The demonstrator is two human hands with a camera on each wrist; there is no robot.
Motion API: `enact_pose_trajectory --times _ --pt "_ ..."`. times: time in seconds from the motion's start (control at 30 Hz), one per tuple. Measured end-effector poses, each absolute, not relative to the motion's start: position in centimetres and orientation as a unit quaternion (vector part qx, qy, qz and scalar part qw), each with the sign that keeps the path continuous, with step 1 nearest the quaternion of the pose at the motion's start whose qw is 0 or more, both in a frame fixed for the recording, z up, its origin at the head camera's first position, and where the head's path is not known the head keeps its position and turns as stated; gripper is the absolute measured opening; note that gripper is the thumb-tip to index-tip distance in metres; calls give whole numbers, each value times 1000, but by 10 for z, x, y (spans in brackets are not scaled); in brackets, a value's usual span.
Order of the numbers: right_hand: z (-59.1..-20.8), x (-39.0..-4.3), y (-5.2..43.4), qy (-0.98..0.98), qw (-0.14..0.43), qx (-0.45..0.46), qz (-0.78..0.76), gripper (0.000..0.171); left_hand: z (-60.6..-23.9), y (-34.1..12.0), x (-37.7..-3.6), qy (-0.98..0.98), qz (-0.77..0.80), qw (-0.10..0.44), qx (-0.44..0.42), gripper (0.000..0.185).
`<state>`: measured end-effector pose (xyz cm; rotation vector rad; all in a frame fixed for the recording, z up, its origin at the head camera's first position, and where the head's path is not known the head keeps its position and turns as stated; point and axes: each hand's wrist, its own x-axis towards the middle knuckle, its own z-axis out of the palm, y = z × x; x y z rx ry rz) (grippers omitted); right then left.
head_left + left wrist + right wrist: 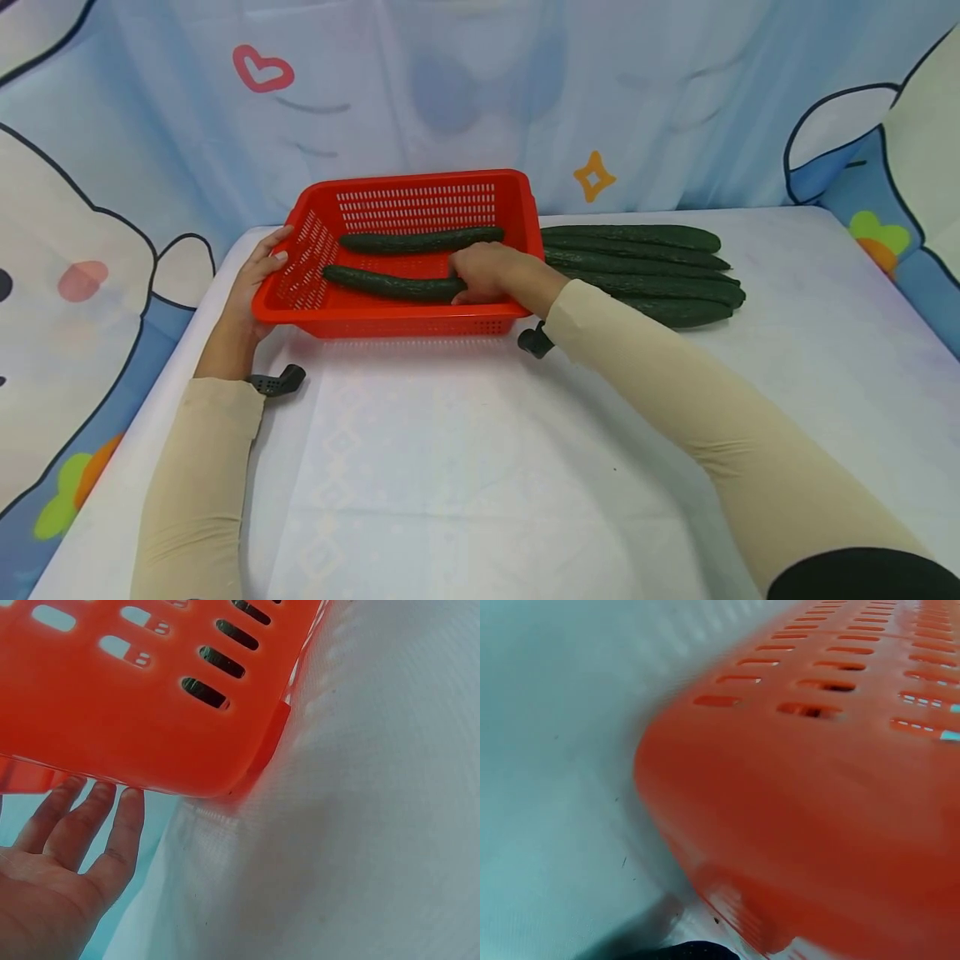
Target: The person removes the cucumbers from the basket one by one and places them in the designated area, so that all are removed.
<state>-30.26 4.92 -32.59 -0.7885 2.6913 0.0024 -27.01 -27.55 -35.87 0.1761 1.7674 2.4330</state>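
A red slotted plastic basket (405, 327) sits on the table with two dark green cucumbers lying lengthwise inside. My right hand (489, 272) reaches over the basket's front right rim and grips the right end of the nearer cucumber (390, 284). Behind it, the other cucumber (420, 241) lies along the basket's far side. At the basket's left end is my left hand (253, 279), its extended fingertips (129, 806) touching the rim in the left wrist view. The right wrist view shows only the basket's outer wall (780, 810); the right hand's fingers are hidden there.
Several more cucumbers (652, 262) lie side by side on the white-covered table (450, 467), right of the basket. A blue patterned curtain (600, 100) hangs behind the table's back edge.
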Motion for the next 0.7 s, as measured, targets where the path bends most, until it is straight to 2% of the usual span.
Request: enact_pose_trajectory --times 0.43,0.7 --pt "-326 -301 50 948 139 -287 17 38 -358 -275 -269 582 809 66 56 51" --pt "-327 -303 50 942 170 -288 -15 41 -359 -275 -270 583 808 67 48 51"
